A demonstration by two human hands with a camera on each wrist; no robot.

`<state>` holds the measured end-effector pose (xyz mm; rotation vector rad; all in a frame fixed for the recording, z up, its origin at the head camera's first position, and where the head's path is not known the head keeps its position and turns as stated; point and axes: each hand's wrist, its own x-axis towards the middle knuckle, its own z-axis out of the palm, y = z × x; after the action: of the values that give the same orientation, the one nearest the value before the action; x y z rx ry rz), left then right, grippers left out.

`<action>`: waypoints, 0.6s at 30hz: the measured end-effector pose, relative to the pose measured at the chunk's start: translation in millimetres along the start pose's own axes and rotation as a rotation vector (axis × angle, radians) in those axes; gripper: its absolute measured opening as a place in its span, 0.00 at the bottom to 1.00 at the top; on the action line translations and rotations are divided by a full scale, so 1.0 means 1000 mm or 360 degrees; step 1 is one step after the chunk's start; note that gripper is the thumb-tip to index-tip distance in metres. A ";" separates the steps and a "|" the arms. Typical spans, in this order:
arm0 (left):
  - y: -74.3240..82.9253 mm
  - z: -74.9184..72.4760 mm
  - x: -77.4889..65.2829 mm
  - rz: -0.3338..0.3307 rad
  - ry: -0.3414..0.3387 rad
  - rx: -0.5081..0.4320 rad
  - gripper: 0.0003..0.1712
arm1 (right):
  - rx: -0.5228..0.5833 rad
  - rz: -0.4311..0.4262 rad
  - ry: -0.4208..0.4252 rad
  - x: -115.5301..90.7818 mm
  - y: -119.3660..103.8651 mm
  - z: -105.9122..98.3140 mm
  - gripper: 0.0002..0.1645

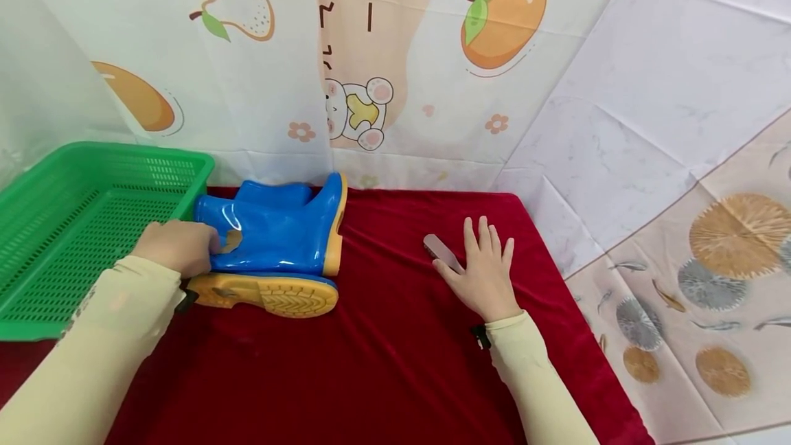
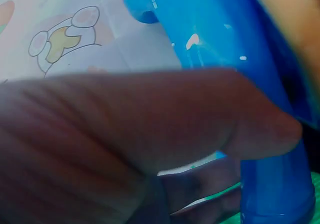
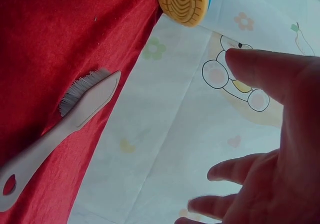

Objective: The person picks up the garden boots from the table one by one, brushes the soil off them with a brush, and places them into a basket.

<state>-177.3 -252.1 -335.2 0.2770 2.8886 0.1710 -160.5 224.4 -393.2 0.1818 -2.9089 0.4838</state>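
A pair of blue rain boots with yellow soles lies on the red cloth. One sole faces the front, another the right. At the near left end of the boots, my left hand grips a boot, fingers curled; in the left wrist view the thumb crosses in front of the blue boot, and the fingers are partly hidden. My right hand is spread beside a brush. The right wrist view shows this brush with pale bristles and a holed handle, apart from the fingers.
A green perforated basket stands at the left, against the boots. Behind the table hangs a white printed curtain. The red cloth ends on the right beside a patterned sheet.
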 end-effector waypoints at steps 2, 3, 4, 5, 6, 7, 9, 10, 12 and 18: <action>-0.001 0.001 -0.002 -0.0005 0.0034 -0.0006 0.17 | 0.0006 -0.0006 0.0014 0.000 0.000 0.000 0.60; -0.001 0.002 -0.003 -0.0010 0.0050 -0.0012 0.18 | 0.0007 -0.0009 0.0020 0.000 0.000 0.001 0.60; -0.002 0.002 -0.003 -0.0015 0.0062 -0.0017 0.18 | 0.0009 -0.0012 0.0026 0.000 -0.001 0.001 0.60; -0.003 0.003 -0.003 -0.0020 0.0071 -0.0025 0.18 | 0.0010 -0.0015 0.0030 0.000 0.000 0.001 0.60; -0.004 0.003 -0.003 -0.0019 0.0082 -0.0028 0.19 | 0.0010 -0.0017 0.0033 0.000 -0.001 0.002 0.60; -0.004 0.003 -0.003 -0.0012 0.0096 -0.0025 0.18 | 0.0009 -0.0020 0.0036 0.000 -0.001 0.002 0.59; -0.006 0.003 -0.004 0.0010 0.0126 -0.0023 0.16 | 0.0014 -0.0023 0.0036 0.000 -0.001 0.002 0.59; -0.007 0.004 -0.004 0.0025 0.0146 -0.0031 0.14 | 0.0021 -0.0022 0.0035 -0.001 -0.001 0.001 0.59; -0.007 0.005 -0.005 0.0065 0.0209 -0.0047 0.11 | 0.0038 -0.0019 0.0029 -0.001 -0.001 0.001 0.58; -0.002 0.005 0.000 0.0187 0.0516 -0.0083 0.07 | 0.0086 0.0007 0.0001 -0.002 -0.002 0.001 0.57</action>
<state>-176.5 -253.8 -339.9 0.4480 3.1821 0.3406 -158.6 222.6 -393.5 0.1829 -2.8982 0.5631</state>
